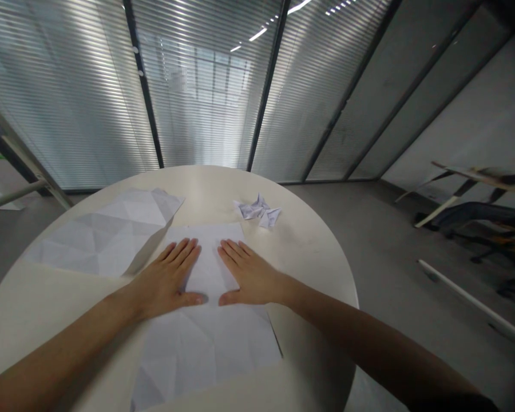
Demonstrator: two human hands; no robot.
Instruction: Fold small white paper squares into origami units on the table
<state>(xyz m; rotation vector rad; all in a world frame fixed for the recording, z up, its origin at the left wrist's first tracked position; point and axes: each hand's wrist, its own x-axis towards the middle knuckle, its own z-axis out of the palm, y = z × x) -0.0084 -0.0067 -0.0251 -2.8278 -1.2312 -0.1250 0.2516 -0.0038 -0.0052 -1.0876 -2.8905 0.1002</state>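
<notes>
The fingers (183, 252) of the left hand (166, 281) lie extended and nearly together, the thumb spread wide; the right hand (252, 277) mirrors it. Both rest palm-down on a white rectangular sheet of creased paper (212, 326), gripping nothing, with a strip of the sheet showing between them. The sheet lies flat on the white round table (321, 269), reaching toward the person. It should handle as something very light and limp, apt to slide and easily wrinkled or torn; the exposed edges or near corners look the best places to take hold. Just left is another white creased sheet (107, 232), ridged along its folds, and beyond the right hand a small white folded-paper piece with pointed flaps (258, 210). A glass partition with slatted blinds (210, 103) stands behind.
</notes>
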